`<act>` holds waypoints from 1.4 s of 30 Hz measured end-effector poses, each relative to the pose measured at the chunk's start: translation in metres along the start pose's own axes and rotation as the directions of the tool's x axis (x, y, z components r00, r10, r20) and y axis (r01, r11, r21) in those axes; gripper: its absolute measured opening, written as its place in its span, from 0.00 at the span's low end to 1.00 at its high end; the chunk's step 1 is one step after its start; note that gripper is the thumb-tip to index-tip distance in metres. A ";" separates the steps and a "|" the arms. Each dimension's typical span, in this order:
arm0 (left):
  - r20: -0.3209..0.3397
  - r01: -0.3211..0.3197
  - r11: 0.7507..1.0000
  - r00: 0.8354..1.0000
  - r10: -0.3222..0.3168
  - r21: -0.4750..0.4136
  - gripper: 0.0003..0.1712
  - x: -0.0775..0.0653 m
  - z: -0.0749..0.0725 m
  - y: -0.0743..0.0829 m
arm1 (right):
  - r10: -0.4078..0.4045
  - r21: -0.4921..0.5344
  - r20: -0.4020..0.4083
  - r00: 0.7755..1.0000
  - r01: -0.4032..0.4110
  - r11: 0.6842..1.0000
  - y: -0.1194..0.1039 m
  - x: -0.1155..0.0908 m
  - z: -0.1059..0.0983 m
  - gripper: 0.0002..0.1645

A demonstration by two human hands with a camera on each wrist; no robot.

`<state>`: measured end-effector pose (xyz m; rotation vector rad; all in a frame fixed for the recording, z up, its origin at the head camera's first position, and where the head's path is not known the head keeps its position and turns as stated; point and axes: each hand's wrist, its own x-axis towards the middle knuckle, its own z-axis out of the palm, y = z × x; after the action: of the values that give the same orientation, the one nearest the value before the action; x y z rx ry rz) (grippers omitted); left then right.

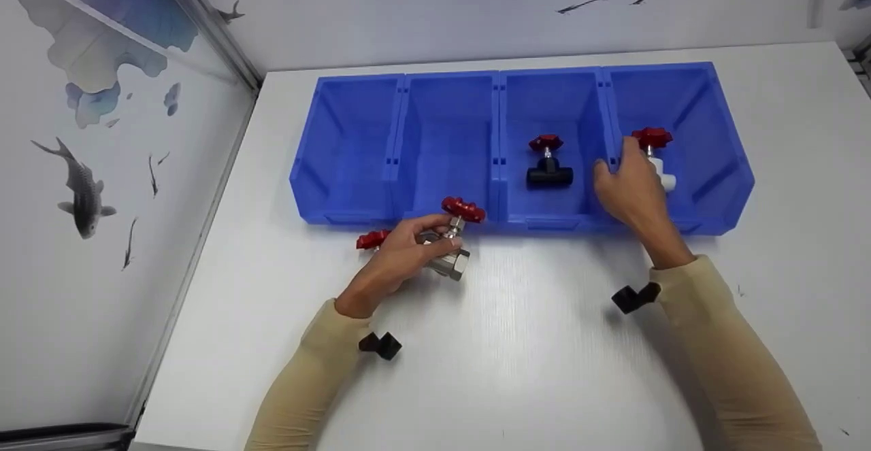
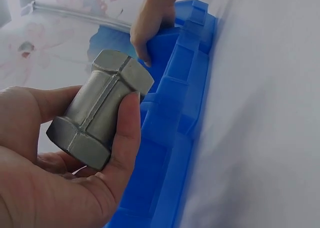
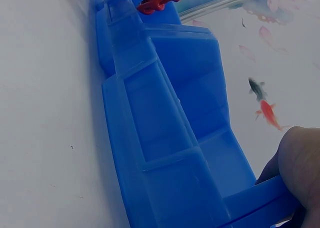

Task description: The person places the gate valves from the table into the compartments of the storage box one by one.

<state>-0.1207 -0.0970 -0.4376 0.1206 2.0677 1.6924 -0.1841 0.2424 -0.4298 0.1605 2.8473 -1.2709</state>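
Observation:
My left hand grips a metal valve with a red handwheel, held over the table in front of the bins. Its grey, hex-ended body shows between thumb and fingers in the left wrist view. Another red handwheel shows just behind that hand, its lower part hidden. At the rightmost bin, my right hand lies over the divider, its thumb on the left side. Beside its fingers, a white valve with a red handwheel stands in that bin. The right fingertips are hidden, so their grip is unclear.
Four-sided blue bins, several in a row, stand along the back of the white table. A black valve with a red handwheel stands in the third bin from the left. Printed wall panels border the back and left.

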 end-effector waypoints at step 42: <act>-0.179 0.065 0.993 0.980 -0.082 -0.098 0.34 0.037 -0.002 0.023 | 0.011 0.000 0.016 1.000 -0.011 1.000 0.001 0.000 -0.001 0.35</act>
<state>-0.1593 -0.0809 -0.4261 -0.1451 2.0906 1.8087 -0.1843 0.2436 -0.4300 0.1646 2.8292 -1.2640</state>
